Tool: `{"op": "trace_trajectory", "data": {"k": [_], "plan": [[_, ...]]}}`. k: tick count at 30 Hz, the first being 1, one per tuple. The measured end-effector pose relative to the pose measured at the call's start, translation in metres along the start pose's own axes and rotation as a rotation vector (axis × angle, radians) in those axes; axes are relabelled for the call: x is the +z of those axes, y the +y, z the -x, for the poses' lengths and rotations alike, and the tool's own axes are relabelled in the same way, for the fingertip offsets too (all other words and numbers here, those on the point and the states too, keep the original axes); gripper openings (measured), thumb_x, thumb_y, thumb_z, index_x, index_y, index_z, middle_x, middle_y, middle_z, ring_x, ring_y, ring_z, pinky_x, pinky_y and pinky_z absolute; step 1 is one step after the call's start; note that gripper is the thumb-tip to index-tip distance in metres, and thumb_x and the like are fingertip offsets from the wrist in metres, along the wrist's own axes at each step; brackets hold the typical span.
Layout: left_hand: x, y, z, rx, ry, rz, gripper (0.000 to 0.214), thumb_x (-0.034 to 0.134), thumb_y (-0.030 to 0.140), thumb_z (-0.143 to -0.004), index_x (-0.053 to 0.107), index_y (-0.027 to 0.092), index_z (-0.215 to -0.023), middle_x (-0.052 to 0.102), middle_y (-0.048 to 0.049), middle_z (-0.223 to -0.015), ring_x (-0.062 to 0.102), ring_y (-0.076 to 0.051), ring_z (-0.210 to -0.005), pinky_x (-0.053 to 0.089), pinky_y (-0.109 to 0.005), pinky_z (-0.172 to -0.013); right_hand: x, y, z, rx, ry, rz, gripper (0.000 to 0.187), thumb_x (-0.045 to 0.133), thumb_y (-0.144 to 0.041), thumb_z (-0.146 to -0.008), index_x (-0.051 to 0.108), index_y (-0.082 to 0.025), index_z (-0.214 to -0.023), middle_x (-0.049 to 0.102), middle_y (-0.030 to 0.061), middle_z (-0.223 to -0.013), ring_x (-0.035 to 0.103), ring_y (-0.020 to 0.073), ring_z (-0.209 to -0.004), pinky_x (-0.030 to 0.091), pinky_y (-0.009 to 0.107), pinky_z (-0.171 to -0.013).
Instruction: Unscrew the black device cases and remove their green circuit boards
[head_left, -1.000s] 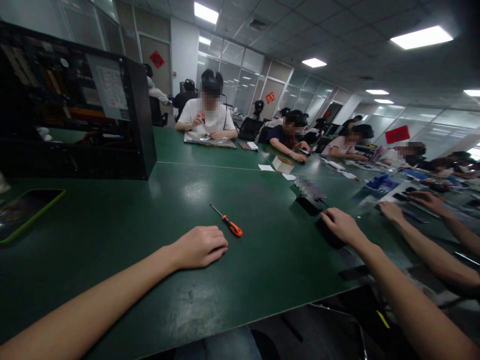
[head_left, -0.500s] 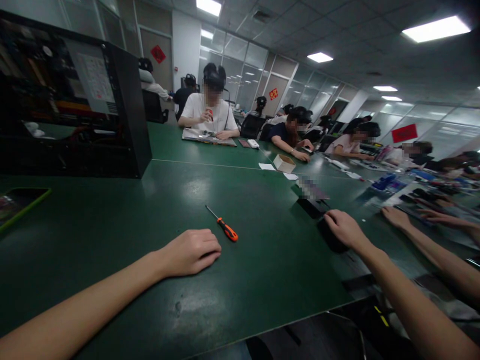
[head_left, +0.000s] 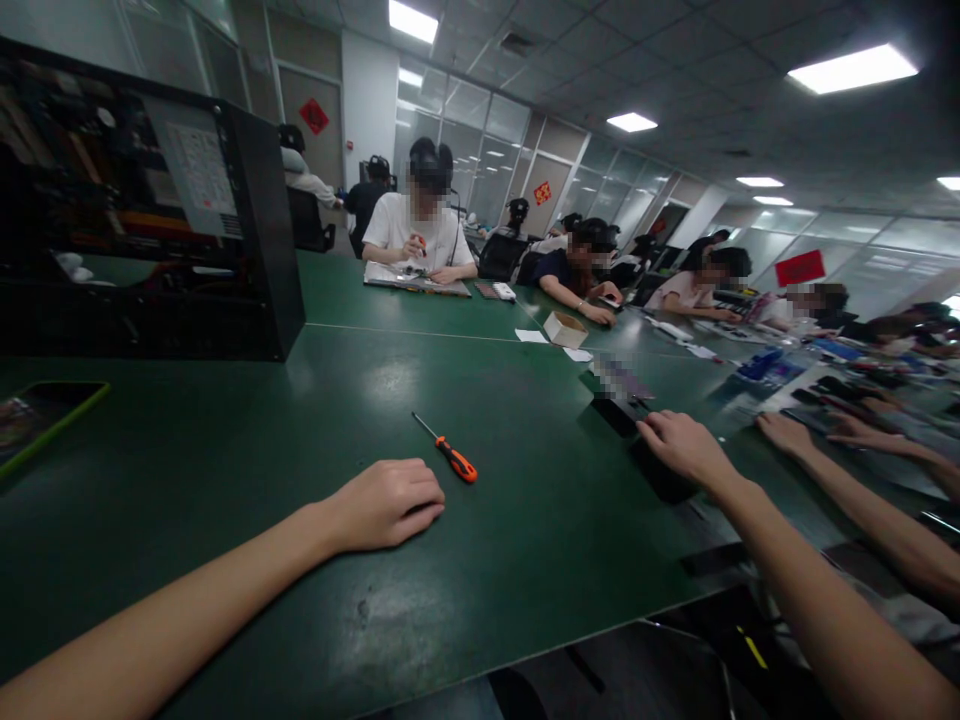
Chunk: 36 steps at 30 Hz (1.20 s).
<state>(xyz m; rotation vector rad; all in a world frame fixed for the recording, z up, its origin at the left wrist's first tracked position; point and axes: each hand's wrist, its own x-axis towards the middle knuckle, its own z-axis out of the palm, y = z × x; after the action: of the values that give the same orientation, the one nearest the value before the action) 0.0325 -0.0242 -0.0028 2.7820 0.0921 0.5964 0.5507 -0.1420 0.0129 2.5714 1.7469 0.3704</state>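
My left hand [head_left: 386, 503] rests on the green table [head_left: 225, 470] with its fingers curled under, holding nothing that I can see. A small orange-handled screwdriver [head_left: 448, 453] lies just beyond its knuckles, apart from it. My right hand [head_left: 679, 445] lies palm down at the right, fingers curved over a flat black object [head_left: 658, 475] near the table's edge. Just beyond that hand lies another dark flat device [head_left: 619, 410].
An open black computer case [head_left: 142, 210] stands at the far left. A green-cased phone [head_left: 41, 420] lies at the left edge. Another person's forearms [head_left: 847, 470] reach in from the right. Several people sit working along the far side; a small cardboard box [head_left: 564, 328] stands mid-table.
My right hand has slid slightly forward over the black object. The view has shifted a little. My left hand and the screwdriver have stayed put.
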Motion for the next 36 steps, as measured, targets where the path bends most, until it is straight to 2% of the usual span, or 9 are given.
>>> {"op": "trace_trajectory", "data": {"k": [3,5,10,15,19,22,24,29,36], "plan": [[0.001,0.0,0.0,0.0,-0.01,-0.006,0.02,0.051,0.024,-0.103,0.069,0.016,-0.096,0.071,-0.0065,-0.089,0.065,-0.019,-0.084,0.051,-0.03,-0.077,-0.005,-0.013,-0.019,0.098,-0.021,0.015,0.044,0.046,-0.049,-0.097,0.067,-0.012,-0.106,0.065,0.0256,-0.12,0.063,0.0357,-0.106,0.047,0.046,-0.091],[0.001,0.0,0.0,-0.003,-0.012,-0.005,0.02,0.052,0.024,-0.103,0.069,0.016,-0.096,0.071,-0.0066,-0.089,0.065,-0.02,-0.084,0.051,-0.03,-0.077,-0.005,-0.028,-0.031,0.158,-0.061,0.005,0.043,0.056,-0.046,-0.093,0.064,-0.007,-0.109,0.068,0.0289,-0.111,0.066,0.0365,-0.097,0.049,0.045,-0.081],[0.0,0.001,0.0,-0.035,-0.006,0.025,0.021,0.051,0.024,-0.102,0.07,0.017,-0.096,0.071,-0.0067,-0.089,0.066,-0.02,-0.083,0.052,-0.031,-0.077,-0.005,-0.085,-0.045,0.135,-0.066,-0.081,0.026,0.059,-0.033,-0.092,0.057,-0.012,-0.106,0.07,0.0208,-0.097,0.067,0.0301,-0.084,0.046,0.037,-0.07],[-0.001,-0.001,0.001,-0.211,0.104,0.124,0.02,0.055,0.023,-0.099,0.066,0.02,-0.116,0.071,-0.0075,-0.112,0.067,-0.022,-0.104,0.054,-0.036,-0.095,-0.025,-0.164,-0.035,-0.077,0.065,-0.251,0.017,0.056,-0.037,-0.095,0.051,-0.022,-0.098,0.066,0.0115,-0.102,0.063,0.0247,-0.091,0.045,0.033,-0.075],[0.001,-0.008,0.002,-0.422,0.386,0.086,0.047,0.057,0.031,-0.099,0.045,0.022,-0.144,0.054,-0.014,-0.144,0.054,-0.028,-0.132,0.048,-0.046,-0.111,-0.058,-0.237,-0.005,-0.376,0.236,-0.549,0.015,0.056,-0.035,-0.094,0.046,-0.023,-0.093,0.061,0.0085,-0.099,0.058,0.0227,-0.087,0.044,0.034,-0.075],[0.001,-0.016,0.003,-0.521,0.605,-0.005,0.059,0.056,0.039,-0.098,0.035,0.019,-0.149,0.042,-0.0184,-0.153,0.042,-0.032,-0.144,0.038,-0.054,-0.118,-0.071,-0.286,0.022,-0.595,0.214,-0.695,0.016,0.058,-0.031,-0.094,0.045,-0.023,-0.089,0.058,0.0046,-0.092,0.055,0.0202,-0.081,0.042,0.031,-0.071],[0.0,-0.021,0.002,-0.557,0.609,-0.01,0.056,0.054,0.042,-0.098,0.04,0.017,-0.145,0.047,-0.0186,-0.15,0.044,-0.033,-0.142,0.035,-0.056,-0.119,-0.068,-0.31,0.037,-0.676,0.194,-0.693,0.016,0.061,-0.03,-0.093,0.048,-0.023,-0.089,0.059,0.0047,-0.092,0.054,0.0197,-0.081,0.043,0.032,-0.072],[-0.006,-0.028,-0.001,-0.665,0.358,0.102,0.04,0.051,0.047,-0.097,0.061,0.016,-0.121,0.069,-0.0135,-0.119,0.066,-0.031,-0.111,0.053,-0.05,-0.1,-0.042,-0.327,0.048,-0.744,0.145,-0.7,0.012,0.06,-0.031,-0.095,0.053,-0.02,-0.096,0.064,0.01,-0.104,0.057,0.0233,-0.093,0.047,0.037,-0.082],[-0.008,-0.031,0.001,-0.658,0.355,0.11,0.042,0.05,0.048,-0.097,0.066,0.019,-0.123,0.071,-0.0121,-0.124,0.067,-0.03,-0.114,0.053,-0.046,-0.101,-0.037,-0.315,0.044,-0.795,0.072,-0.851,0.036,0.068,-0.033,-0.093,0.054,-0.019,-0.123,0.064,0.0129,-0.124,0.058,0.0257,-0.11,0.049,0.044,-0.097]]}}
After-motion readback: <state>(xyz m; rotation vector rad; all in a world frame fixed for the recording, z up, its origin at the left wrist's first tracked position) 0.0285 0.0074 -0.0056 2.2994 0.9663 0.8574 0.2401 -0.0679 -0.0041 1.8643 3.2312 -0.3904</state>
